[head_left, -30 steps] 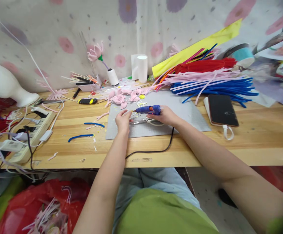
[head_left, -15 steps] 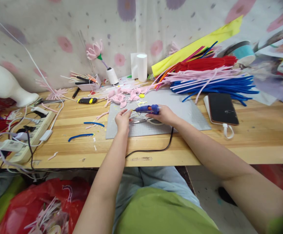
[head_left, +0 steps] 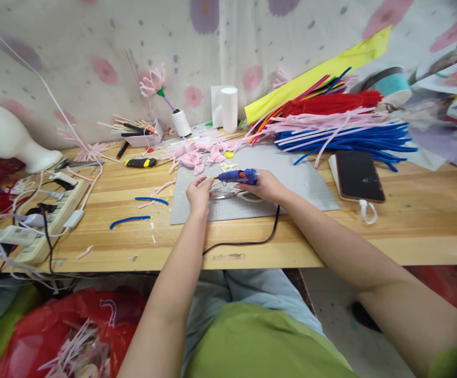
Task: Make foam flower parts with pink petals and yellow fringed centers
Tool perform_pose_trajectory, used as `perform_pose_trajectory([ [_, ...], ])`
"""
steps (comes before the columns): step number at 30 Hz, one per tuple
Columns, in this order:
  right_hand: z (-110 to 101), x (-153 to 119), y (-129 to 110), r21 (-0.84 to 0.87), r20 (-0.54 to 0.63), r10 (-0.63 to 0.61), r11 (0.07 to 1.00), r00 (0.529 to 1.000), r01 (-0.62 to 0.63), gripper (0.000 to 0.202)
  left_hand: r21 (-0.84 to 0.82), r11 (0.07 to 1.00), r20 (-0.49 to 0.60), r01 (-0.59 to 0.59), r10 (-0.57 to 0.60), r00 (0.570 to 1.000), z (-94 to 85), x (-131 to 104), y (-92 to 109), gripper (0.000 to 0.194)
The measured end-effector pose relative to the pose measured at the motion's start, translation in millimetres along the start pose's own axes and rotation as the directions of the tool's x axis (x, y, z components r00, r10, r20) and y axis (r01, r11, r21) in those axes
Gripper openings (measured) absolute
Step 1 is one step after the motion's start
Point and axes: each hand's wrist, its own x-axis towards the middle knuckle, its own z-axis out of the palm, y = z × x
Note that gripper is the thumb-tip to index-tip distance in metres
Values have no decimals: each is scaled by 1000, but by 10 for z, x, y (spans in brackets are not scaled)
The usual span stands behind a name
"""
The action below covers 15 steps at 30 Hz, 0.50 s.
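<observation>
My right hand [head_left: 266, 186] is wrapped round a blue hot glue gun [head_left: 234, 176], its nozzle pointing left. At the nozzle tip, my left hand [head_left: 198, 193] is closed in a pinch; whatever its fingers hold is too small to make out. Beneath both hands lie scissors [head_left: 228, 195] on a grey cutting mat [head_left: 299, 184], partly hidden by the right hand. Pink pipe-cleaner petals [head_left: 192, 159] rest at the mat's back left, beside yellow scraps [head_left: 228, 167]. The glue gun's black cord [head_left: 248, 243] loops down to the table's front edge.
Bundles of blue pipe cleaners [head_left: 342, 142] and red ones [head_left: 331, 103] lie at the back right, with a phone [head_left: 360, 176] before them. A power strip [head_left: 51, 226] with tangled cables sits left. A pink flower [head_left: 153, 83] stands in a white holder [head_left: 180, 123]. A utility knife [head_left: 141, 163] lies nearby.
Almost nothing differs. Both hands and the glue gun stay in place, with the nozzle still at my left fingertips.
</observation>
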Motion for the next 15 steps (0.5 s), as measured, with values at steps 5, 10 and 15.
perform_pose_trajectory([
  [5,2,2,3,-9,-10,-11,1000,1000,11,32,38,999,17,-20,19,1000,5,-11,4,28],
  [10,3,6,-5,0,-17,-12,1000,1000,12,33,62,997,26,-40,39,999,9,-15,-1,33],
  [15,-3,13,36,126,-79,60,991,995,-50,35,65,997,43,-49,46,998,-1,-12,-15,37],
])
